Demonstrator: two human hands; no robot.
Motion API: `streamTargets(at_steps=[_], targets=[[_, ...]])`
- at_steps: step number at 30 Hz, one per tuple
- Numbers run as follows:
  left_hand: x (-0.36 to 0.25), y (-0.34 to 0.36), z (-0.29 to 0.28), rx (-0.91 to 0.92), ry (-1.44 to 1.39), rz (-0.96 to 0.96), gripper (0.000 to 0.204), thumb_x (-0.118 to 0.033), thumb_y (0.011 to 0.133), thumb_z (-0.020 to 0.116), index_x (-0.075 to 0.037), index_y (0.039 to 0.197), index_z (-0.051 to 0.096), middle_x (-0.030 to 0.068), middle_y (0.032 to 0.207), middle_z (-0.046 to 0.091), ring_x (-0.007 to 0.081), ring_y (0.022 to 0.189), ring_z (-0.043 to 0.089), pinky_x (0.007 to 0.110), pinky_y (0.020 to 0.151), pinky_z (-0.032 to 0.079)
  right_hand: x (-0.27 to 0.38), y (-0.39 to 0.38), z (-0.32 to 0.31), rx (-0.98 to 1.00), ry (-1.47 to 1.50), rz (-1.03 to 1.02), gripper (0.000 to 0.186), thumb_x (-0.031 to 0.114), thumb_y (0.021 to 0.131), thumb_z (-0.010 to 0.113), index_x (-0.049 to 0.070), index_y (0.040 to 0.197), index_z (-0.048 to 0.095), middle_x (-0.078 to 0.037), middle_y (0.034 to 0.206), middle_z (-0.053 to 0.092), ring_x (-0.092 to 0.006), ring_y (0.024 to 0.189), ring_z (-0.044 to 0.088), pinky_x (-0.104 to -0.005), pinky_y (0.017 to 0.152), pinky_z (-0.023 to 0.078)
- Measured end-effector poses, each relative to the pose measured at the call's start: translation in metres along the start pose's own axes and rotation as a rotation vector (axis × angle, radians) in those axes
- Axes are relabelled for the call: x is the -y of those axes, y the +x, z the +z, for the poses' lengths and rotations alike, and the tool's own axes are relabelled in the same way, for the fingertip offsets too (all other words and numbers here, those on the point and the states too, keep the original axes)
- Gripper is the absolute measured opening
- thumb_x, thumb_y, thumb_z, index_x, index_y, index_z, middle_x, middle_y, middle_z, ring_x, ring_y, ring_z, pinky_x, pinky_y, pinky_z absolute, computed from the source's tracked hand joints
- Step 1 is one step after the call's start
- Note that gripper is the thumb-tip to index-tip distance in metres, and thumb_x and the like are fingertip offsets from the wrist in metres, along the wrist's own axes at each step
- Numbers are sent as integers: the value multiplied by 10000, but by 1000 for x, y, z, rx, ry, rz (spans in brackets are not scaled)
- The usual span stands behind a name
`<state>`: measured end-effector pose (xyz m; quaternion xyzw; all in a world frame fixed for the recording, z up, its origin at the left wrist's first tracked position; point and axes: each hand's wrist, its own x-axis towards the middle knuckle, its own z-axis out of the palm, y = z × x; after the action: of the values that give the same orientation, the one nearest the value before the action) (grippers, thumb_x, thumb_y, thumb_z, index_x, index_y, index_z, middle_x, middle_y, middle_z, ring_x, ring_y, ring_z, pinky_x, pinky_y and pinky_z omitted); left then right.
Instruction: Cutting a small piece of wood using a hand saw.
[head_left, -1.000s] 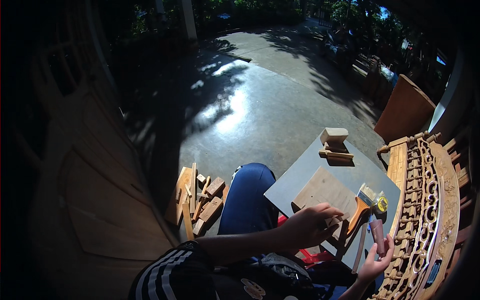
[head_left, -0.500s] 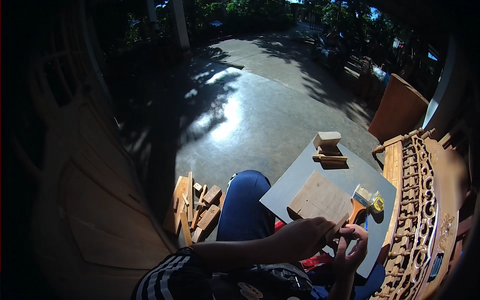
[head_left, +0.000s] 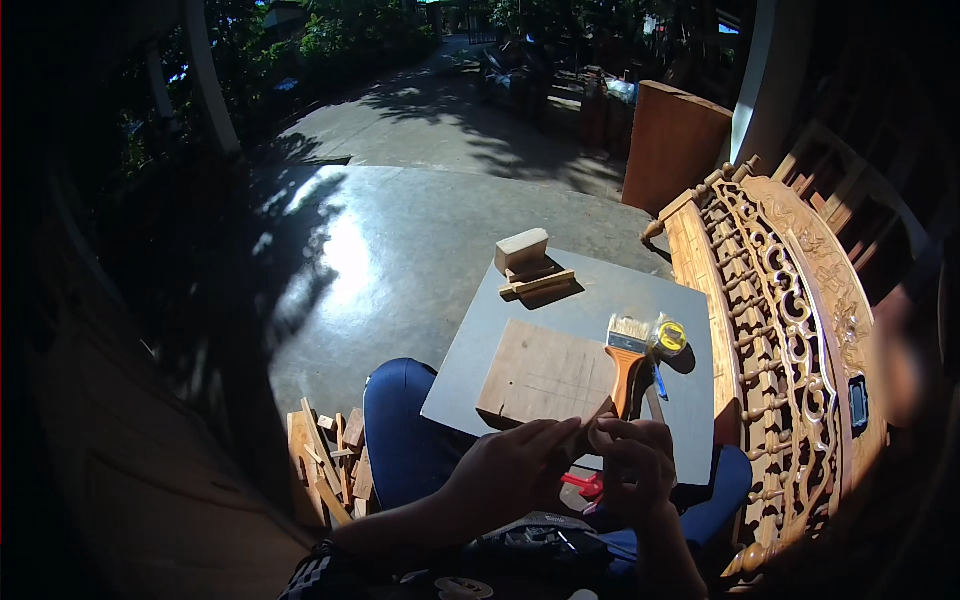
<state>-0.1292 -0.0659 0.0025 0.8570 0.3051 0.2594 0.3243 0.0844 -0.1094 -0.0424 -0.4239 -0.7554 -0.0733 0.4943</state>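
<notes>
My left hand is closed on a small wooden piece just over the near edge of the grey board. Fingers cover most of that piece. Curled against its right end, my right hand has its fingertips pinched together; whatever they hold is hidden. Beyond the hands lies a flat square wooden block with faint pencil lines. A paintbrush with an orange handle rests along its right side. Next to the brush are a yellow tape measure and a blue pen.
Pale wood blocks stand at the board's far edge. Wood offcuts are piled on the floor at left. A carved wooden bench flanks the board on the right. Something red shows below my hands.
My view has swung right, shifting the scene leftward. The small wooden piece, more exposed before, is now mostly covered by my fingers. My right hand has turned, with its fingers curled over further.
</notes>
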Motion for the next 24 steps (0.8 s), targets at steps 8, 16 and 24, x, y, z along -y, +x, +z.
streamTargets(at_steps=[8,16,24], targets=[[-8,1,0,-38,119,66,499,-140,943,717,11,1381,532,164,1188,679,282,1022,730,369,825,631,17,3,7,-27,281,-7,372,93,885,751,104,1221,590,-164,1352,663,-291,1214,657,-435,1010,470],[-16,-1,1,-80,192,68,402,-86,904,698,1,1285,604,151,1203,674,297,1083,706,368,839,622,13,-23,20,37,320,356,402,30,915,733,74,1276,562,-197,1398,614,-357,1313,601,-486,1070,493],[-20,4,0,-63,244,114,302,-105,890,719,-14,1163,626,125,1061,683,283,972,720,380,802,618,34,15,6,-12,404,-20,316,49,941,686,23,1240,587,-243,1419,587,-380,1363,556,-508,1142,443]])
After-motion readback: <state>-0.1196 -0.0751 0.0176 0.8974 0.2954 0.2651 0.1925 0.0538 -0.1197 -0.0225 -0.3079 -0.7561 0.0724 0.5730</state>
